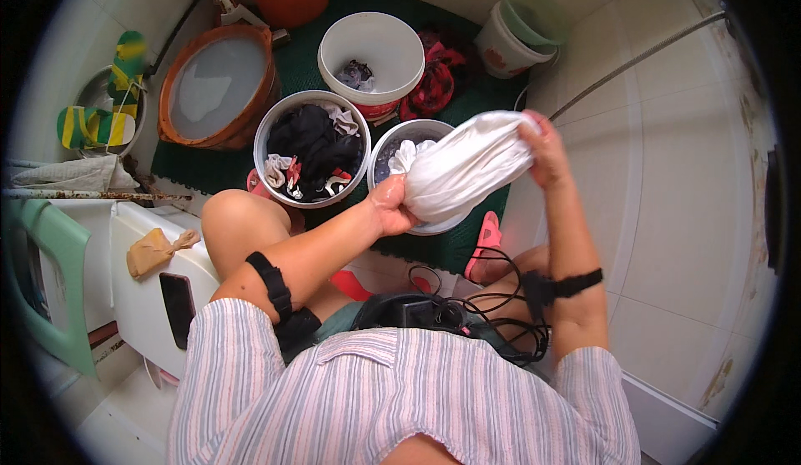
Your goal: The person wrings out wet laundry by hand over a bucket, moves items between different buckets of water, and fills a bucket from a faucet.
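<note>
A wet-looking white cloth is stretched between my two hands, gathered at both ends. My left hand grips its lower left end, with water shining on the skin. The upper right end is bunched in the closed fingers of my right hand. Beneath the cloth stands a white bucket of water, partly covered by it; a loose end of the cloth hangs at its opening. Just left of that, another white bucket holds black, white and red-patterned clothes.
A taller white bucket with a dark bunched cloth stands behind. An orange tub of cloudy water is at the far left. Red and black fabric lies on the green mat. A phone rests on a white surface beside me. Black cables cross my lap.
</note>
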`<state>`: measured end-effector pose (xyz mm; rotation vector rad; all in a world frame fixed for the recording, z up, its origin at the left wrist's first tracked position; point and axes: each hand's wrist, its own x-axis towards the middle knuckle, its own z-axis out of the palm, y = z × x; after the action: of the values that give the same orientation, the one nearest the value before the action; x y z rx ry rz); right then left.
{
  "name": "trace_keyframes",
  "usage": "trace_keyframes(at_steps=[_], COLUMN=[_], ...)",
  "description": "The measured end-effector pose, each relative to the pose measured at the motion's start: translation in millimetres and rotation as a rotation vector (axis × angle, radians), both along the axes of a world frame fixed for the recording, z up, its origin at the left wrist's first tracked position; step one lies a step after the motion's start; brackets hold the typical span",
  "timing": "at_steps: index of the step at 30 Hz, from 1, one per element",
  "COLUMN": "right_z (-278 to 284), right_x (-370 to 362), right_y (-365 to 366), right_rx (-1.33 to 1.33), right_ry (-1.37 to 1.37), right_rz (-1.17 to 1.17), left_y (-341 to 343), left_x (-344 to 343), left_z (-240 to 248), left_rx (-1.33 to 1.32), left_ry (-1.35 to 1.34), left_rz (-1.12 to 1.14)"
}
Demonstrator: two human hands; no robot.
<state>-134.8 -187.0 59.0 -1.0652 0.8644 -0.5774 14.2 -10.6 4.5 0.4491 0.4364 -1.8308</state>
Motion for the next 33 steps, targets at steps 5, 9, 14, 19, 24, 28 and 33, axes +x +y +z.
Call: trace_keyframes(at_steps=[5, 9, 14, 19, 24, 28, 33], right_z=[-115.9, -121.0, -101.8, -90.6, -100.7, -104.3, -68.7], right_x=[1.8, 13.4, 31.1, 54.2, 61.9, 67.9, 78.3], right_y=[58.8, 87.3, 83.6, 64.5, 56.5, 54.1, 62.8], right_rx=[0.625, 0.670, 0.666, 0.693, 0.669, 0.351, 0.185], right_ry=[-0.247, -0.511, -0.629, -0.189, 0.183, 0.430, 0.646], right_rz=[0.059, -0.034, -0.032, 0.028, 0.187, 0.171, 0.129], left_y=[13.4, 19.8, 26.3, 21.8, 13.3, 7.5, 3.8], left_x=[-3.5, -4.7, 6.3, 0.9, -7.7, -7.2, -2.2], left_z=[2.1, -5.1, 0.2, 11.4, -29.8, -34.3, -10.3], left_rx=[-0.058, -0.199, -0.110, -0.126, -0.145, -0.220, -0.185], left_ry=[-0.013, 0.035, 0.032, -0.510, -1.180, -1.511, -1.667], left_rz=[-0.030, -0.018, -0.100, -0.333, -0.399, -0.467, -0.708])
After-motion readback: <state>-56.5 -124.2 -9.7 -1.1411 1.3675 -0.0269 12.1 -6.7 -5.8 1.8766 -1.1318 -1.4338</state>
